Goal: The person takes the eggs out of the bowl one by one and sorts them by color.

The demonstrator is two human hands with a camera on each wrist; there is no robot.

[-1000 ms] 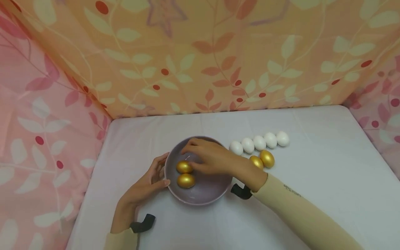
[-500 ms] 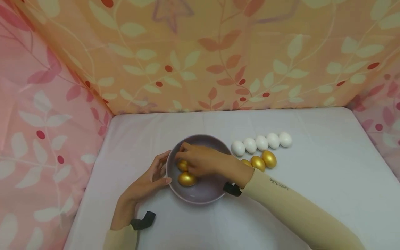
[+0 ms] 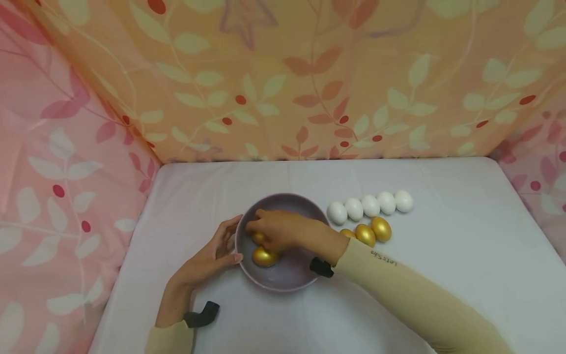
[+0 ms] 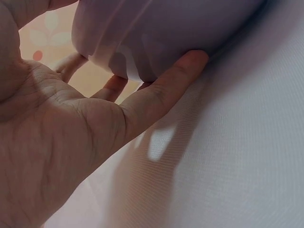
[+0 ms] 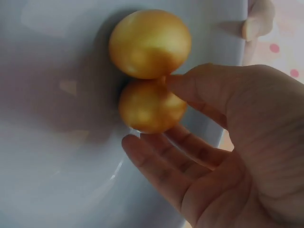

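Note:
A purple-grey bowl [image 3: 283, 284] stands on the white cloth. My left hand [image 3: 208, 263] holds its left side, thumb tip at the rim and fingers against the outer wall [image 4: 142, 38]. Inside the bowl lie two golden eggs, touching each other. My right hand [image 3: 283, 231] reaches in and pinches the farther golden egg [image 5: 152, 108] between thumb and fingers; it is partly covered in the head view. The nearer golden egg [image 3: 265, 256] lies on the bowl's floor beside it.
Several white eggs [image 3: 370, 205] stand in a slanting row right of the bowl. In front of them are golden eggs [image 3: 365, 235], one partly behind the right forearm. Patterned fabric [image 3: 309, 98] walls the back and sides of the table [image 3: 442, 255].
My right hand has moved left and down onto the farther golden egg, and its fingers have closed round it. More golden eggs show beside the forearm. The left hand stays at the bowl.

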